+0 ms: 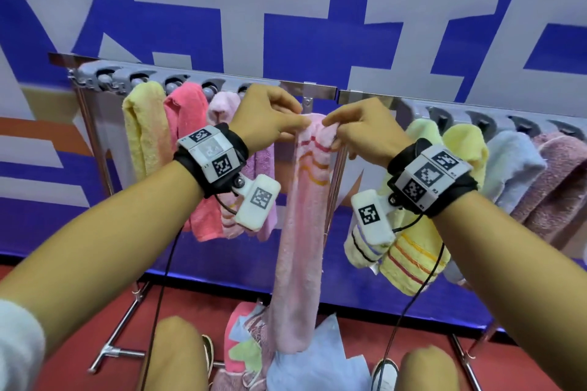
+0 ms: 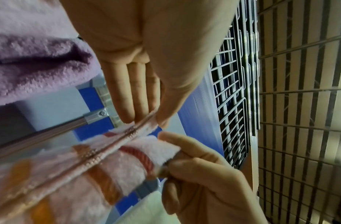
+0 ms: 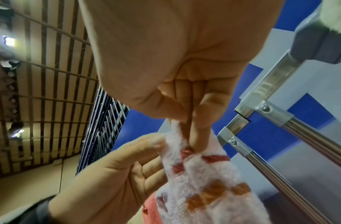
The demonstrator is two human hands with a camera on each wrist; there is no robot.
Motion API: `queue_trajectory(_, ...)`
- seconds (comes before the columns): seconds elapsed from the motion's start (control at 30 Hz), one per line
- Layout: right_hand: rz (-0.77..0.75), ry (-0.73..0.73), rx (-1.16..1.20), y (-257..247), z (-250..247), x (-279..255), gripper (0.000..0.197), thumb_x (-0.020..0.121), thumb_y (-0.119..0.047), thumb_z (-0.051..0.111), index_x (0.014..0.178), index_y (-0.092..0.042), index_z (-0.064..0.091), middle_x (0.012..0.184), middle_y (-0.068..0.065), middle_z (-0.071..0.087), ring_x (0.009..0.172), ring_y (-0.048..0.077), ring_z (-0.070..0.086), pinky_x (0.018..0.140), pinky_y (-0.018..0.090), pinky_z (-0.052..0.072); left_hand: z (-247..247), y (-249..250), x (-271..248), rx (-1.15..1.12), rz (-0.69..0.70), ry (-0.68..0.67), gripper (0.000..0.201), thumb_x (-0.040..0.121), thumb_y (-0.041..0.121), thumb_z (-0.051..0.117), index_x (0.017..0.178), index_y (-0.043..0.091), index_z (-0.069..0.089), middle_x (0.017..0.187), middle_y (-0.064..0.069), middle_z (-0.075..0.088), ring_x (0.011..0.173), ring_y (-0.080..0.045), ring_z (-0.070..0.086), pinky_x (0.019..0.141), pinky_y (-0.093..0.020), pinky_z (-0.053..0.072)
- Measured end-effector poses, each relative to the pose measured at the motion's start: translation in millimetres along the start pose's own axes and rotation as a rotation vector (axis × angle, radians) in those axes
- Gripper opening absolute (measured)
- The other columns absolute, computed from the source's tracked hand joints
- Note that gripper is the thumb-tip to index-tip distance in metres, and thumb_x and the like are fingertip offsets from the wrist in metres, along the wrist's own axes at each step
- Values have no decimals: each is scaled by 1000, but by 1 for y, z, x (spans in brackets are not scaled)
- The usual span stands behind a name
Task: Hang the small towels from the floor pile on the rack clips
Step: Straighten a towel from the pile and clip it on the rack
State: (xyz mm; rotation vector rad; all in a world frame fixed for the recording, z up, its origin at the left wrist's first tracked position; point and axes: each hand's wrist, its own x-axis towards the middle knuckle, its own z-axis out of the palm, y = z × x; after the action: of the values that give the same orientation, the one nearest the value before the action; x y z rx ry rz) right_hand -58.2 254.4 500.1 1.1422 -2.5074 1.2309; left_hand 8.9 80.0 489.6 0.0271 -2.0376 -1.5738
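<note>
- The left hand (image 1: 270,116) pinched one side of the top edge of the pink striped towel (image 1: 301,232), thumb against fingertips (image 2: 127,115), as the left wrist view showed clearly.
- The right hand (image 1: 362,130) pinched the other side of that edge between thumb and curled fingers (image 3: 196,121); the two hands sat close together, which probably bunched the hem into a narrow tuft that a clip could take.
- The towel hung straight down from the pinch, its lower end reaching the floor pile (image 1: 254,355), so its own weight kept it long and untwisted.
- It was held just in front of the rack (image 1: 197,81) near the middle joint of the rail, between the clipped towels on the left and those on the right; no clip gripped it yet.
- On the left, a yellow towel (image 1: 143,130), a coral towel (image 1: 187,143) and paler pink ones hung from the grey clips (image 1: 178,81); on the right, yellow, blue and mauve towels (image 1: 559,174) hung the same way, each gathered at its top.
- The pile lay on the red floor between the person's knees, close under the rack, likely so each piece could be lifted straight up.
- Which clip was meant, I could not tell; the left hand hid the nearest one.
</note>
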Motion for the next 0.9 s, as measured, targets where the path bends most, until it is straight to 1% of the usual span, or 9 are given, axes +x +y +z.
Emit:
queue_trajectory(0.07, -110, -37, -80, -1, 2, 0, 30, 82, -2, 58, 103, -16, 75, 77, -4, 73, 65, 10, 70, 61, 28, 57, 4, 0, -4, -45, 7, -31, 17, 77, -1, 79, 81, 6, 64, 69, -10, 68, 63, -15, 71, 59, -25, 56)
queue_trajectory(0.17, -254, 13, -187, 0, 4, 0, 13, 88, -13, 66, 98, -17, 73, 83, -8, 70, 75, 1, 64, 76, 27, 54, 5, -1, -7, -99, 37, -38, 16, 76, 4, 81, 82, 8, 67, 70, -5, 71, 69, -19, 72, 64, -29, 59)
queue_trajectory(0.23, -310, 46, -257, 3, 4, 1, 7, 89, -20, 69, 95, -17, 70, 87, -4, 61, 78, 9, 54, 73, 30, 45, 6, -1, -9, -146, 56, -28, 14, 75, 3, 81, 80, 8, 68, 69, -2, 70, 67, -17, 70, 66, -31, 61)
queue_trajectory(0.33, -357, 48, -306, 7, 4, 5, 11, 87, -28, 72, 90, -18, 69, 97, -4, 50, 92, 11, 44, 76, 22, 31, 9, 0, -11, -195, 61, -27, 11, 77, 0, 78, 79, 7, 70, 69, -3, 70, 64, -14, 68, 61, -24, 57)
queue_trajectory(0.43, -394, 120, -271, 6, 6, 7, 15, 84, -32, 75, 83, -19, 70, 87, -9, 52, 82, 9, 48, 69, 13, 31, 11, -1, -12, -212, 74, -22, 7, 78, 3, 77, 82, 5, 71, 76, -8, 72, 68, -17, 70, 62, -24, 56)
queue_trajectory(0.5, -392, 162, -240, 6, 7, 8, 17, 83, -34, 76, 83, -17, 73, 83, -10, 54, 78, 9, 49, 67, 12, 32, 9, -4, -10, -205, 88, -24, 6, 79, 3, 77, 82, 7, 73, 77, -7, 74, 71, -19, 71, 66, -28, 59)
queue_trajectory(0.63, -382, 133, -257, 9, 8, 6, 16, 86, -34, 74, 87, -17, 76, 87, -5, 59, 79, 9, 53, 68, 12, 35, 4, -11, -8, -160, 99, -74, 9, 81, 1, 74, 83, 10, 74, 77, -5, 75, 76, -23, 72, 77, -39, 61)
queue_trajectory(0.77, -364, 111, -268, 11, 9, 7, 16, 88, -32, 70, 89, -17, 76, 90, -3, 61, 81, 10, 55, 68, 12, 36, 2, -16, -10, -161, 90, -121, 18, 84, -7, 69, 100, 0, 70, 80, -3, 75, 78, -18, 73, 72, -29, 60)
queue_trajectory(0.9, -367, 130, -267, 14, 14, 7, 16, 86, -34, 73, 88, -18, 77, 89, -2, 64, 81, 11, 57, 70, 20, 40, 4, -17, -11, -79, 145, -125, 20, 85, -8, 67, 104, -1, 69, 78, 1, 74, 75, -13, 72, 75, -29, 60)
